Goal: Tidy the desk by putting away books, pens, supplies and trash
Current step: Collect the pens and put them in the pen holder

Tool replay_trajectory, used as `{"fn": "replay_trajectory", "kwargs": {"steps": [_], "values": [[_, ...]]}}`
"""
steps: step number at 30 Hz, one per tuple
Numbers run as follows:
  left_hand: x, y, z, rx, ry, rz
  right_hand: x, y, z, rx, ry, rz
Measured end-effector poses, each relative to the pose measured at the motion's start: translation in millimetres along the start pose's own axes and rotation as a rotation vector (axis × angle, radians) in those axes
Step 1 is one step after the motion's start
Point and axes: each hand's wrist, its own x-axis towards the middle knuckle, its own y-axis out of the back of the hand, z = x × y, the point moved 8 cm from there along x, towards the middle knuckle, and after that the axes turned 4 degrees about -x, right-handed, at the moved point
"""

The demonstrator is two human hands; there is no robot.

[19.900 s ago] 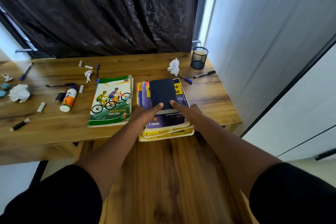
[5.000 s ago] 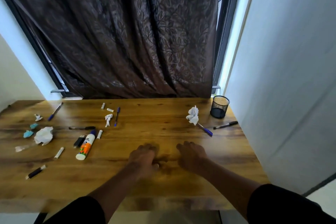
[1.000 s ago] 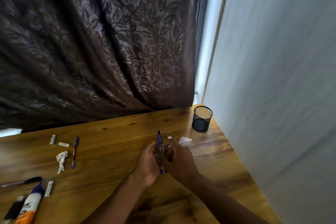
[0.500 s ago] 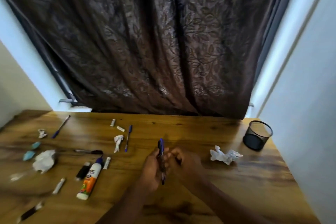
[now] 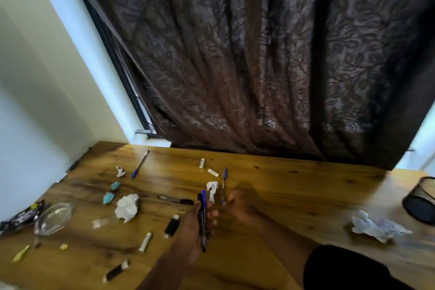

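Note:
My left hand (image 5: 196, 228) grips two pens (image 5: 203, 216) upright, one with a blue cap and one black. My right hand (image 5: 243, 207) stretches forward over the wooden desk (image 5: 294, 190), its fingertips at the near end of a blue pen (image 5: 224, 182) that lies flat. Another blue pen (image 5: 140, 163) lies far left and a black pen (image 5: 175, 200) lies just left of my hands. The black mesh pen cup (image 5: 421, 202) stands at the right edge. Crumpled papers lie at the right (image 5: 376, 228), the left (image 5: 127, 206) and by the pens (image 5: 211, 189).
A glass dish (image 5: 53, 219) and a black wrapper (image 5: 21, 215) sit at the far left. Small white sticks (image 5: 202, 163), teal scraps (image 5: 108, 198), a black lighter-like item (image 5: 171, 226) and a marker (image 5: 115, 273) are scattered about. A dark curtain hangs behind the desk.
The view has swung left. My right hand has left the pens held in my left hand and moved forward to the blue pen on the desk.

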Motion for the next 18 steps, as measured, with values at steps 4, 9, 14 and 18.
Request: {"fn": "replay_trajectory", "kwargs": {"steps": [4, 9, 14, 18], "values": [[7.2, 25.1, 18.9, -0.022, 0.012, -0.003, 18.2, -0.4, -10.0, -0.15, -0.123, 0.104], [13.9, 37.5, 37.6, -0.091, 0.045, -0.087, 24.2, -3.5, -17.8, -0.216, -0.17, 0.135], [32.0, 46.7, 41.1, -0.142, 0.093, -0.159, 6.3, -1.1, -12.4, -0.02, -0.204, 0.187], [40.3, 45.8, 47.3, -0.217, 0.084, -0.222, -21.0, 4.5, -42.0, 0.06, -0.038, 0.273]]}}
